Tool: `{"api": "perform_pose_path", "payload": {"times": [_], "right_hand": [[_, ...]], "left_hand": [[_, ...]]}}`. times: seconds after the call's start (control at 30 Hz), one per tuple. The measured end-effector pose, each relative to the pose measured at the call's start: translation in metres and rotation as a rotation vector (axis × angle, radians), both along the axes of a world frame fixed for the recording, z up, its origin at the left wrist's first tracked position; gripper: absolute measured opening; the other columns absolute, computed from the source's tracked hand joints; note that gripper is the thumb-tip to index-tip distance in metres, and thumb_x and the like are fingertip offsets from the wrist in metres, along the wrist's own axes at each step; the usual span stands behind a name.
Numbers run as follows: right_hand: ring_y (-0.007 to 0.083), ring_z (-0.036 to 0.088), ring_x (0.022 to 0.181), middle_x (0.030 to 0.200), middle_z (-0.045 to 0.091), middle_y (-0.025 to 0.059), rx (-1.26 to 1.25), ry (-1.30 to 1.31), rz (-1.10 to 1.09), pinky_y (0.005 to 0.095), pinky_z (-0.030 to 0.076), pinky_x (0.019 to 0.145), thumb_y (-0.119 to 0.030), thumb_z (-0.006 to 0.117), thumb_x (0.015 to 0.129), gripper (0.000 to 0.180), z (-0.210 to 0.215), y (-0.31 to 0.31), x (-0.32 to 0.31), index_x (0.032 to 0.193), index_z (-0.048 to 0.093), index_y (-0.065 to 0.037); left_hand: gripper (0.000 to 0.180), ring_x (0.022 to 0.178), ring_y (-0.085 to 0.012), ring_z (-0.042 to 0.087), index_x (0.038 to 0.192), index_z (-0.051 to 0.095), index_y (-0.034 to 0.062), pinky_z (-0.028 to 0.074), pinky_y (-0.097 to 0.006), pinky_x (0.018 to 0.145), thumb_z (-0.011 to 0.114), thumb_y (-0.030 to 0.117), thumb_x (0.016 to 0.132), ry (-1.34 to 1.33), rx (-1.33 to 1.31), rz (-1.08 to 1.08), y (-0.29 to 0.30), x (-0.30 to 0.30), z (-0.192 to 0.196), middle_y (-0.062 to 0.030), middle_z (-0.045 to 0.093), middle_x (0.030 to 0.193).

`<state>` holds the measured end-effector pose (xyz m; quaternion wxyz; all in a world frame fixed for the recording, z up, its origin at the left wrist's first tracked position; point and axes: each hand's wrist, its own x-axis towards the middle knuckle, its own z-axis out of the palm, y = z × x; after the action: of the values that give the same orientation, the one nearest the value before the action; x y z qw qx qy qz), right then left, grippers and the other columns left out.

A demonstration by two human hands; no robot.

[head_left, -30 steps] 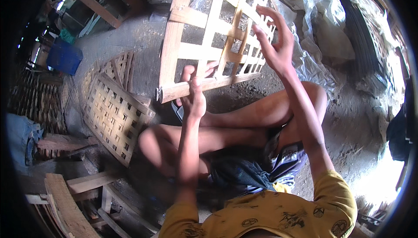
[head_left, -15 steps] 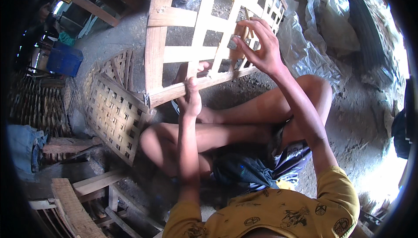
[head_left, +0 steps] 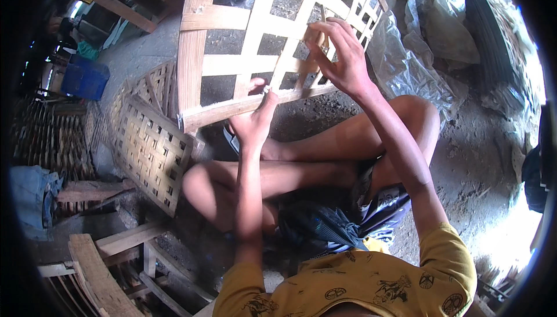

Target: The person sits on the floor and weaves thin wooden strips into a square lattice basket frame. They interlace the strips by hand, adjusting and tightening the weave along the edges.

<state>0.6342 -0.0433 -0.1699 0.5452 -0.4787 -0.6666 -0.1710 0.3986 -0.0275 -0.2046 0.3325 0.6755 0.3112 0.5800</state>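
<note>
A woven bamboo lattice panel point(head_left: 232, 63) with a wooden frame stands tilted in front of me, its lower rail above my crossed legs. My left hand point(head_left: 254, 121) grips that lower rail, thumb on the near side and fingers reaching behind through an opening. Further right, my right hand point(head_left: 348, 64) is at the lattice with its fingers and thumb curled around a thin bamboo strip point(head_left: 324, 14). A small gap shows between thumb and forefinger; how firmly they press the strip is hard to see.
Other woven bamboo panels point(head_left: 152, 146) lean at the left. Wooden framing point(head_left: 93, 270) stands at the lower left and a blue crate point(head_left: 86, 77) farther back. Clear plastic sheeting point(head_left: 400, 64) lies on the right beside a dark stack point(head_left: 496, 44).
The panel has shifted left and slightly down. My left hand has turned, its thumb now pointing right along the rail. My right hand has moved slightly left with its fingertips nearer the thumb.
</note>
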Motion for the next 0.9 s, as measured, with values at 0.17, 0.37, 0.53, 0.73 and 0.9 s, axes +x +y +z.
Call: {"api": "perform_pose_path", "payload": {"times": [0.17,0.37,0.53,0.73,0.9], "right_hand": [[0.0340,0.065,0.108,0.106,0.070,0.0126,-0.019,-0.014,-0.015,0.0431,0.053,0.093,-0.006,0.081,0.083,0.038,-0.001,-0.006,-0.003,0.118,0.066,-0.004],[0.0347,0.064,0.109,0.108,0.069,0.0126,-0.002,-0.048,-0.046,0.0432,0.053,0.092,-0.006,0.081,0.082,0.039,-0.006,-0.007,-0.002,0.118,0.065,-0.004],[0.0348,0.063,0.111,0.111,0.069,0.0123,-0.015,-0.027,-0.012,0.0432,0.053,0.093,-0.006,0.081,0.083,0.040,-0.003,-0.005,0.000,0.120,0.064,-0.004],[0.0346,0.063,0.111,0.112,0.069,0.0111,-0.012,-0.032,-0.005,0.0439,0.052,0.093,-0.006,0.080,0.084,0.039,-0.001,-0.005,0.002,0.120,0.064,-0.004],[0.0343,0.063,0.111,0.111,0.070,0.0107,-0.002,-0.050,-0.024,0.0435,0.052,0.093,-0.008,0.081,0.084,0.039,-0.004,-0.005,0.003,0.120,0.064,-0.004]], "left_hand": [[0.017,0.086,-0.0152,0.070,0.110,0.068,-0.0027,0.057,-0.031,0.080,0.072,0.004,0.095,-0.263,0.001,0.082,0.006,0.006,0.009,-0.0097,0.073,0.099],[0.028,0.104,-0.0250,0.072,0.122,0.061,-0.0069,0.055,-0.038,0.097,0.066,0.006,0.098,-0.107,-0.229,-0.203,0.010,-0.015,0.003,-0.0180,0.072,0.110],[0.033,0.101,-0.0181,0.070,0.120,0.063,-0.0087,0.055,-0.031,0.090,0.073,0.010,0.096,-0.070,-0.261,-0.277,0.009,-0.012,-0.009,-0.0153,0.074,0.108],[0.021,0.096,-0.0180,0.070,0.111,0.066,-0.0060,0.054,-0.033,0.092,0.072,0.006,0.095,-0.174,-0.142,-0.079,0.004,-0.003,-0.013,-0.0132,0.074,0.103],[0.025,0.104,-0.0182,0.067,0.117,0.065,-0.0038,0.052,-0.035,0.098,0.070,0.000,0.093,-0.307,-0.113,-0.028,0.002,-0.002,0.000,-0.0131,0.071,0.112]]}}
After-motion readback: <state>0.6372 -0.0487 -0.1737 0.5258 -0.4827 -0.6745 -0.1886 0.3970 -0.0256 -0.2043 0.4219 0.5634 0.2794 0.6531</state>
